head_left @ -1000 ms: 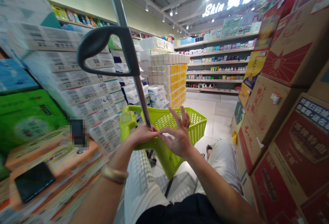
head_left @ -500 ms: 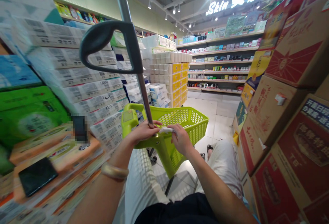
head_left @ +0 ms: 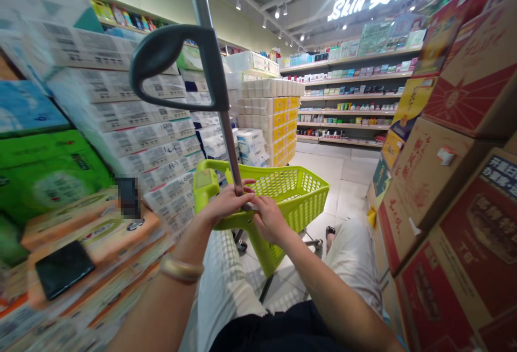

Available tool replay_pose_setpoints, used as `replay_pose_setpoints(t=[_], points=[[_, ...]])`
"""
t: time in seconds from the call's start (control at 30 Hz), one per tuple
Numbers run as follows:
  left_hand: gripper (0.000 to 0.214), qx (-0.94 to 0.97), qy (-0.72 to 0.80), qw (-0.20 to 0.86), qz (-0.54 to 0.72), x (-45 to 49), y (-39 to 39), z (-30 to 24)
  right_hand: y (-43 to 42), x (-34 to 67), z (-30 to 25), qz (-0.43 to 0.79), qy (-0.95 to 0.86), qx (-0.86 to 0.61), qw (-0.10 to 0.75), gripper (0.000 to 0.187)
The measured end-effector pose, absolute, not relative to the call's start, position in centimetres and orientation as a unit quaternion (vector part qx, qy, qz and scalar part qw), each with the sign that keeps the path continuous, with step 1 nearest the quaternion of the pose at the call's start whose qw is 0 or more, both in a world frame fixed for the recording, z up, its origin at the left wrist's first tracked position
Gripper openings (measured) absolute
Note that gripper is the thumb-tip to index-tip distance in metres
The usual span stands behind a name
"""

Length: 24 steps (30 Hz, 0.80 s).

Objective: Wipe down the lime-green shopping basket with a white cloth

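My left hand [head_left: 226, 201], with a gold-coloured bangle [head_left: 181, 269] on its wrist, is closed around the foot of a metal pole [head_left: 229, 145]. The pole rises from the back of a lime-green shopping cart [head_left: 309, 198] and carries a dark grey loop handle [head_left: 219, 69]. Right beside the pole, my right hand [head_left: 270, 220] is closed on a crumpled white tissue [head_left: 252, 206], pressed in near the pole's base. Most of the tissue is hidden by the fingers. The cart's perforated basket stretches out ahead of both hands.
Stacked tissue packs [head_left: 141, 139] line the left, with a black phone [head_left: 64, 269] lying on an orange pack [head_left: 109, 233]. Cardboard cartons [head_left: 424, 174] are piled high at the right. Product shelves [head_left: 343, 96] stand across the tiled floor [head_left: 343, 171].
My right hand has moved left with the tissue, up against the pole's base and my left hand. Less of the tissue shows now. My left hand stays at the pole.
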<state>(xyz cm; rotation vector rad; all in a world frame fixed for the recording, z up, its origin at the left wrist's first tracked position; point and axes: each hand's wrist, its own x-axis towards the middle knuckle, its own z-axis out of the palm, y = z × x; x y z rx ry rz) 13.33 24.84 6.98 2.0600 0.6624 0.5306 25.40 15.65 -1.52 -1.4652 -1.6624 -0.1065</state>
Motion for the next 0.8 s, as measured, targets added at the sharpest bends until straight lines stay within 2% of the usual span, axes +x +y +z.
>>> replay_pose_setpoints(t=[0.1,0.3,0.47,0.67,0.8], points=[[0.066,0.827,0.274,0.442,0.214,13.3,24.7,7.1,15.5,24.1,-2.1,-0.055,-0.677,-0.575,0.457,0.044],[0.062,0.833,0.270,0.430,0.219,13.2,24.4,7.3,14.8,26.8,-4.6,-0.074,-0.611,-0.610,0.499,0.024],[0.062,0.835,0.268,0.426,0.223,13.4,24.5,7.2,15.0,27.1,-5.8,-0.086,-0.563,-0.618,0.542,0.026],[0.062,0.828,0.263,0.436,0.236,13.5,24.5,7.1,15.0,23.8,-3.6,-0.094,-0.645,-0.572,0.497,0.042],[0.060,0.837,0.254,0.427,0.230,13.4,24.4,7.2,14.8,25.2,-3.9,-0.111,-0.622,-0.613,0.475,0.032]])
